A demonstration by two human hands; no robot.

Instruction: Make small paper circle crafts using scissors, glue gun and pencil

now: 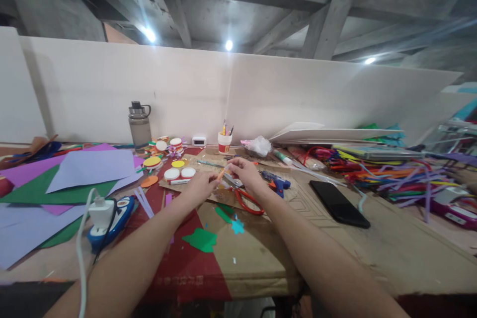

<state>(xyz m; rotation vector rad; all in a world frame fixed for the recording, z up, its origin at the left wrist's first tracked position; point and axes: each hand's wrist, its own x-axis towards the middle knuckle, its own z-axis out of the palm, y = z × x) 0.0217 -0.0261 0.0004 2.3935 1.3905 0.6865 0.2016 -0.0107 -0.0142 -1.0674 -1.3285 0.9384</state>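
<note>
My left hand [201, 188] is closed, its fingertips pinching a small orange piece [222, 174] that looks like a paper strip. Close beside it, my right hand [246, 175] has curled fingers at the other end of the same piece. Under and beside the right hand lie scissors with red handles [250, 203], their blades pointing away toward the left. Nearer to me are a green paper scrap [201, 240] and a turquoise star-shaped cutout [237, 226]. Left of my hands sit white-topped round pieces [172, 174], a white marker [179, 182] and a yellow disc [178, 164].
A blue power strip [112, 223] with a plugged charger and coloured paper sheets [91, 171] occupy the left. A bottle [139, 126] and pen cup [224, 143] stand at the back. Rightward are a glue gun [278, 185], a black phone [338, 203] and bundled coloured strips [395, 171].
</note>
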